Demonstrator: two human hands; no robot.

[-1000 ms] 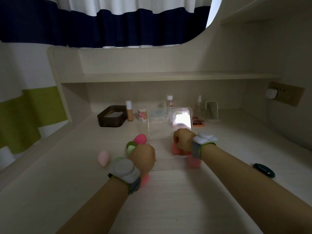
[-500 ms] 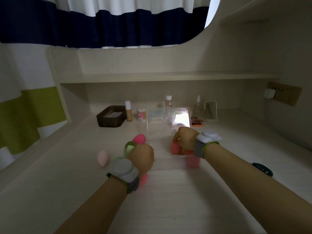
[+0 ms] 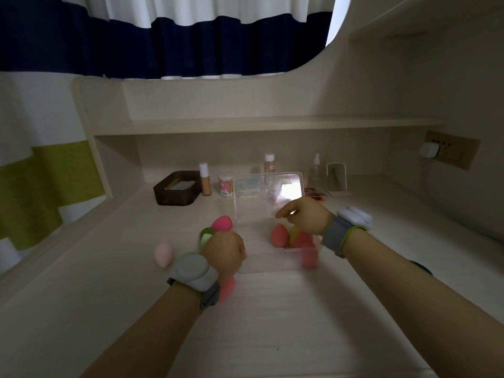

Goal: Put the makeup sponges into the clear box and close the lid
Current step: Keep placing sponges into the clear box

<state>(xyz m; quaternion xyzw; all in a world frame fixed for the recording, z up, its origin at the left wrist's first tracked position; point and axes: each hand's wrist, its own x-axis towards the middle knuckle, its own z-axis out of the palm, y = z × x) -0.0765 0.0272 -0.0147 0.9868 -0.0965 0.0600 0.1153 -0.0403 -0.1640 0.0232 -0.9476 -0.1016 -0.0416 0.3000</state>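
The clear box (image 3: pixel 272 264) stands on the desk with its lid (image 3: pixel 253 199) raised upright behind it. Inside lie a red sponge (image 3: pixel 279 235), a yellow sponge (image 3: pixel 294 232) and a pink-red sponge (image 3: pixel 306 245). My right hand (image 3: pixel 305 216) hovers over the box's right side, fingers apart and pointing left, holding nothing. My left hand (image 3: pixel 223 252) is curled at the box's left edge around a green sponge (image 3: pixel 206 237). A bright pink sponge (image 3: pixel 222 223) sits just beyond it. A pale pink sponge (image 3: pixel 163 253) lies to the left, and another pink sponge (image 3: pixel 227 289) shows under my left wrist.
Along the back of the desk stand a brown tray (image 3: pixel 177 192), a foundation bottle (image 3: pixel 205 182), a cotton swab jar (image 3: pixel 225 184), a spray bottle (image 3: pixel 315 170) and a small mirror (image 3: pixel 336 177). A dark object (image 3: pixel 421 267) lies right of my right arm. A shelf (image 3: pixel 245 125) overhangs.
My right hand has lifted off the red sponge in the box and its fingers have spread. The left hand has stayed by the green sponge.
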